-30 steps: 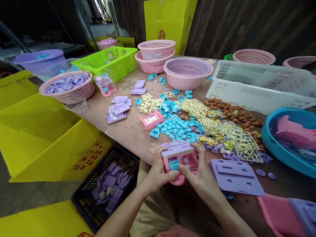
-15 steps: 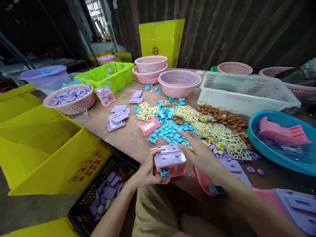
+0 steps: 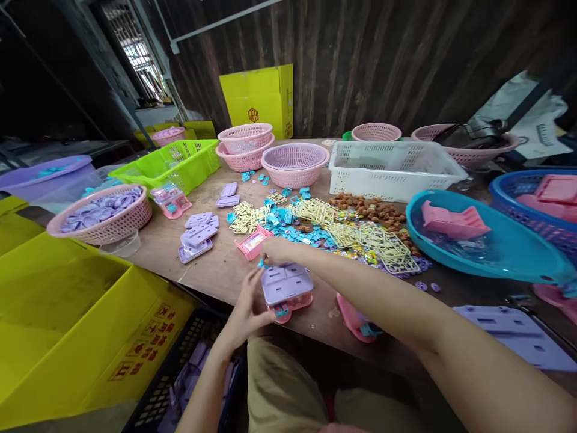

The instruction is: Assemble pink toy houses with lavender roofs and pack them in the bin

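Observation:
A small toy case (image 3: pixel 286 284) with a lilac lid and a pink, see-through body stands at the table's front edge. My left hand (image 3: pixel 246 313) grips its left side, thumb near the front corner, where a blue part shows. Reaching across behind the lid, my right hand (image 3: pixel 280 250) is closed, its fingertips pinching a small blue plastic piece (image 3: pixel 262 264) at the back left corner. Some of those fingers are hidden. Just behind lies an open pink toy tray (image 3: pixel 253 242) with a printed card. Loose blue pieces (image 3: pixel 288 225) are heaped beyond it.
Lilac lids (image 3: pixel 198 234) are stacked to the left, near a pink basket of lilac parts (image 3: pixel 146 213). Cream frames (image 3: pixel 378 243) and brown pieces (image 3: pixel 369 207) lie rightward, beside a blue basin (image 3: pixel 509 264). A yellow carton (image 3: pixel 90 337) and black crate (image 3: pixel 164 367) stand below left.
My right hand has moved left from above the blue heap to the case's back left corner, and a blue piece now shows at its fingertips. My view has turned right.

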`<action>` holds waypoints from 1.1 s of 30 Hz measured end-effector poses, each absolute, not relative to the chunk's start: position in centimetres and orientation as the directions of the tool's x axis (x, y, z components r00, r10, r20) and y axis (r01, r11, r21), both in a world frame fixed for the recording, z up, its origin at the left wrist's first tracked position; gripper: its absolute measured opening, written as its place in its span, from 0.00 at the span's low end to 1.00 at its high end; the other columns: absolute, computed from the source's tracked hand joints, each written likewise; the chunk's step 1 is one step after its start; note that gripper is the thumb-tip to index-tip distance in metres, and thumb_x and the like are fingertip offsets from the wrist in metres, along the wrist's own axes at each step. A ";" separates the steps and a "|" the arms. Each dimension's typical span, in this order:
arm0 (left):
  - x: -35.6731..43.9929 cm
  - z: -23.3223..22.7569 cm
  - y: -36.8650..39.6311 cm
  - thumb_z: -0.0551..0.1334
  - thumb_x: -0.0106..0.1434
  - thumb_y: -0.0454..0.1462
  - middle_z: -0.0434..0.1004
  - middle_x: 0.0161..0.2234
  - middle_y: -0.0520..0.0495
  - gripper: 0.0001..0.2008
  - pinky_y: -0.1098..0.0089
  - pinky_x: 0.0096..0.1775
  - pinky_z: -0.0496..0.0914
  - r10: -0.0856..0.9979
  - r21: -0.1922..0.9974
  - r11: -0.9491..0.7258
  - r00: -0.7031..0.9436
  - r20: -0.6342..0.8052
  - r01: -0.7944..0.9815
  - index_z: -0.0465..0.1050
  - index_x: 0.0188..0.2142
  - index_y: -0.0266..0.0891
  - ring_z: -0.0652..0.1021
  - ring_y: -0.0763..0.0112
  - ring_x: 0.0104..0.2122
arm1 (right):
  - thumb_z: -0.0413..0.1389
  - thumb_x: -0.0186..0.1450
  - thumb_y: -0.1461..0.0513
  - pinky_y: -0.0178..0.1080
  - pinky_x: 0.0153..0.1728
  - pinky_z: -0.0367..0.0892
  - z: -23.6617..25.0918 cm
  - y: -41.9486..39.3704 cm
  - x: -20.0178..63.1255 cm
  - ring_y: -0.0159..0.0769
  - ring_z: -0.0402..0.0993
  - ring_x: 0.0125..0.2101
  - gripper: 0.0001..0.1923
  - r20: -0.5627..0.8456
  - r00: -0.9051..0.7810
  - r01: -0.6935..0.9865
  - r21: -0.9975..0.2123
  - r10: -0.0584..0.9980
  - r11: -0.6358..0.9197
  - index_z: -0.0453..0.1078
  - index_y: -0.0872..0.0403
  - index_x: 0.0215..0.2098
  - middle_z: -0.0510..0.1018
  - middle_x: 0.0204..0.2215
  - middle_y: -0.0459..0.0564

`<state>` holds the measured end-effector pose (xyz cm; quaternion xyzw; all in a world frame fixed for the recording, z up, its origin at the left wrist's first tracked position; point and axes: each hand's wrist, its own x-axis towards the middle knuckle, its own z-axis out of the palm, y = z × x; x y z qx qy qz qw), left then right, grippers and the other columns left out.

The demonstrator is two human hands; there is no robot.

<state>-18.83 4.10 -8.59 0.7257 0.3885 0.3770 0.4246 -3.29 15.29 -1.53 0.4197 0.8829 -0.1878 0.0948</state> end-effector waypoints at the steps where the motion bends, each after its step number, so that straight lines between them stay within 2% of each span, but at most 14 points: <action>1: -18.8 -8.6 4.3 0.63 0.56 0.48 0.52 0.60 0.41 0.36 0.55 0.60 0.49 0.916 0.929 -0.308 0.328 0.232 0.204 0.51 0.60 0.46 0.55 0.56 0.61 | 0.53 0.65 0.57 0.44 0.44 0.67 -1.4 15.3 -2.8 0.36 0.72 0.41 0.11 -0.328 -0.636 0.772 -0.267 0.699 0.577 0.71 0.58 0.38 0.76 0.38 0.48; 3: -18.3 -8.4 4.6 0.59 0.59 0.49 0.60 0.56 0.41 0.29 0.57 0.58 0.53 0.967 0.960 -0.246 0.098 0.234 0.137 0.55 0.57 0.43 0.60 0.59 0.58 | 0.53 0.65 0.57 0.44 0.44 0.67 -1.3 15.4 -2.3 0.36 0.71 0.41 0.12 -0.343 -0.648 0.762 -0.290 0.680 0.579 0.71 0.57 0.40 0.75 0.39 0.48; 6: -17.1 -8.3 4.9 0.59 0.59 0.48 0.68 0.46 0.42 0.23 0.60 0.53 0.61 0.954 0.975 -0.193 -0.214 0.212 0.107 0.62 0.50 0.40 0.70 0.61 0.49 | 0.54 0.65 0.57 0.44 0.43 0.68 -1.4 15.4 -2.9 0.37 0.71 0.42 0.12 -0.391 -0.631 0.775 -0.282 0.670 0.565 0.69 0.56 0.42 0.73 0.42 0.49; 11: -15.5 -7.6 4.4 0.58 0.59 0.47 0.68 0.44 0.43 0.20 0.62 0.49 0.64 0.906 0.966 -0.206 -0.343 0.248 0.155 0.62 0.48 0.40 0.70 0.62 0.46 | 0.53 0.65 0.57 0.44 0.41 0.69 -0.5 15.0 -5.3 0.37 0.71 0.42 0.15 -0.395 -0.578 0.816 -0.284 0.714 0.504 0.66 0.55 0.47 0.71 0.45 0.51; 14: -15.4 -6.3 3.9 0.57 0.61 0.46 0.66 0.47 0.43 0.21 0.63 0.50 0.63 0.860 0.937 -0.272 -0.381 0.339 0.219 0.60 0.51 0.41 0.69 0.63 0.47 | 0.53 0.65 0.59 0.40 0.38 0.69 1.5 14.5 -4.5 0.34 0.71 0.37 0.10 -0.316 -0.624 0.774 -0.380 0.715 0.507 0.68 0.57 0.41 0.73 0.40 0.49; 16: -15.2 -5.0 3.6 0.57 0.61 0.46 0.65 0.48 0.43 0.23 0.64 0.48 0.65 0.887 0.931 -0.305 -0.297 0.354 0.198 0.59 0.54 0.42 0.70 0.65 0.45 | 0.51 0.66 0.62 0.34 0.33 0.66 2.8 13.4 -2.5 0.30 0.69 0.32 0.08 -0.237 -0.686 0.696 -0.488 0.688 0.526 0.68 0.58 0.33 0.72 0.32 0.46; 18: -14.5 -3.6 3.1 0.58 0.61 0.46 0.66 0.48 0.44 0.23 0.67 0.43 0.68 0.945 0.950 -0.296 -0.113 0.307 0.100 0.60 0.54 0.43 0.73 0.67 0.41 | 0.48 0.66 0.63 0.29 0.29 0.61 3.8 11.5 0.3 0.26 0.65 0.27 0.10 -0.166 -0.729 0.612 -0.593 0.665 0.523 0.66 0.58 0.28 0.69 0.26 0.43; 21: -12.5 -2.1 2.4 0.63 0.56 0.46 0.70 0.43 0.47 0.21 0.73 0.31 0.70 0.971 0.982 -0.176 0.155 0.184 -0.069 0.66 0.48 0.42 0.74 0.73 0.31 | 0.46 0.67 0.63 0.28 0.25 0.58 4.0 6.8 4.9 0.24 0.60 0.24 0.12 -0.111 -0.709 0.552 -0.701 0.696 0.451 0.63 0.57 0.27 0.65 0.23 0.40; 23: -10.4 -1.7 1.8 0.66 0.53 0.45 0.72 0.36 0.49 0.15 0.76 0.24 0.67 0.948 0.989 -0.093 0.293 0.125 -0.119 0.71 0.36 0.39 0.72 0.78 0.23 | 0.46 0.66 0.64 0.29 0.27 0.59 3.4 2.7 7.4 0.25 0.61 0.24 0.10 -0.026 -0.583 0.524 -0.776 0.812 0.352 0.63 0.57 0.27 0.65 0.23 0.40; 25: -7.8 -1.6 1.1 0.67 0.51 0.44 0.71 0.30 0.51 0.14 0.77 0.21 0.65 0.907 0.991 -0.035 0.413 0.086 -0.130 0.69 0.25 0.36 0.69 0.80 0.19 | 0.48 0.65 0.65 0.31 0.31 0.62 2.2 -1.6 9.1 0.29 0.66 0.29 0.05 0.115 -0.291 0.522 -0.813 0.950 0.258 0.64 0.56 0.33 0.69 0.27 0.43; 27: -4.9 -1.8 0.0 0.67 0.51 0.45 0.69 0.24 0.53 0.17 0.78 0.20 0.64 0.870 0.991 0.031 0.492 0.039 -0.133 0.65 0.21 0.35 0.69 0.80 0.18 | 0.51 0.64 0.64 0.35 0.37 0.64 0.9 -5.7 10.1 0.33 0.68 0.36 0.07 0.228 -0.023 0.585 -0.787 0.973 0.198 0.64 0.54 0.41 0.71 0.36 0.47; 29: -2.0 -1.9 -1.5 0.67 0.50 0.46 0.66 0.19 0.55 0.18 0.77 0.19 0.62 0.822 0.987 0.121 0.568 -0.041 -0.105 0.63 0.21 0.36 0.67 0.79 0.17 | 0.55 0.62 0.63 0.38 0.41 0.66 -0.3 -9.2 11.0 0.37 0.68 0.42 0.16 0.303 0.090 0.678 -0.716 0.949 0.164 0.62 0.53 0.48 0.70 0.43 0.51; 31: 0.7 -2.1 -3.2 0.66 0.51 0.47 0.64 0.17 0.56 0.18 0.77 0.19 0.61 0.763 0.981 0.179 0.640 -0.092 -0.072 0.62 0.21 0.37 0.66 0.78 0.17 | 0.56 0.60 0.64 0.40 0.43 0.68 -1.2 -12.1 12.2 0.40 0.68 0.45 0.21 0.369 0.152 0.751 -0.646 0.917 0.135 0.60 0.54 0.51 0.69 0.45 0.54; 33: 3.1 -2.3 -4.8 0.64 0.53 0.46 0.65 0.20 0.54 0.16 0.75 0.22 0.62 0.741 0.992 0.113 0.671 -0.045 -0.058 0.64 0.21 0.37 0.67 0.76 0.20 | 0.53 0.62 0.66 0.39 0.41 0.69 -1.9 -14.2 13.9 0.39 0.70 0.42 0.17 0.453 0.244 0.800 -0.594 0.857 0.086 0.62 0.55 0.50 0.71 0.41 0.53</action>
